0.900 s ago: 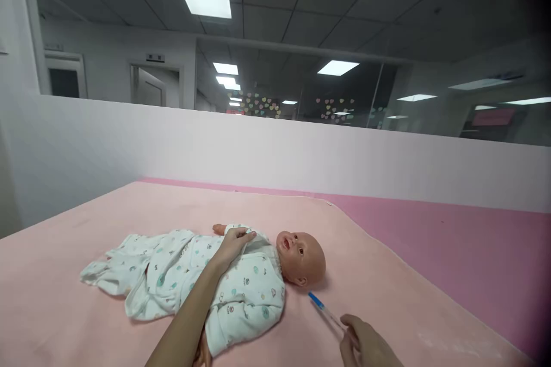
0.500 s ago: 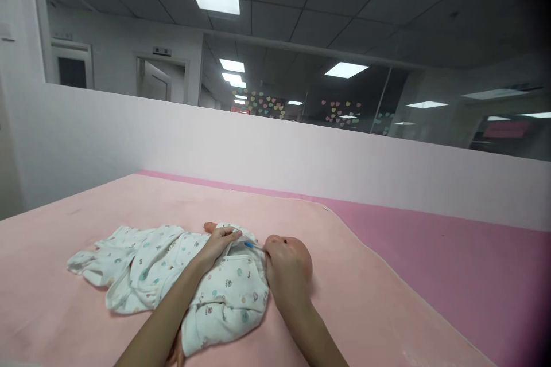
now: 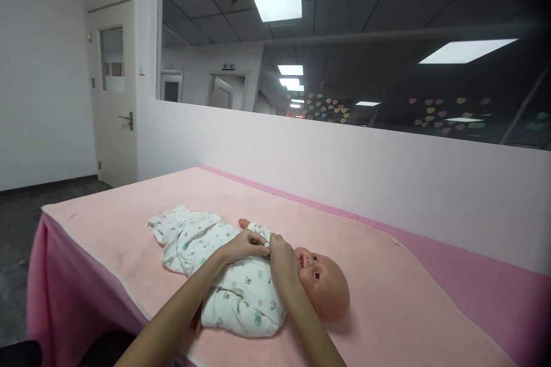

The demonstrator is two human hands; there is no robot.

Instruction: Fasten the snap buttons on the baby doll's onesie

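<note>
So both hands are right up at the doll's chest. Left hand (image 3: 245,245) has its fingers curled in, thumb side toward the other one. Right hand (image 3: 282,261) is back-up, fingers bent over and nearly meeting it. Both look bunched rather than spread, but I honestly can't tell if either is gripping anything. There's a small pale blue thing (image 3: 267,245) between the fingertips, too tiny to make out.

Progress-wise, I'd call it mid-job: the outfit (image 3: 243,292) is on the doll (image 3: 329,287), sleeves and all, and whatever's going on at the upper chest looks unfinished, since neither hand is clear of that spot. How much is left there, no idea, the fingers cover it.

Pose: left forearm slants up from the bottom left across the outfit; right forearm comes up from the bottom, leaning left, just beside the doll's head.

Doll's on its back, head to the right, on the surface (image 3: 396,292) with the pale pink cover. White wall (image 3: 344,166) behind, door (image 3: 114,92) off left.
</note>
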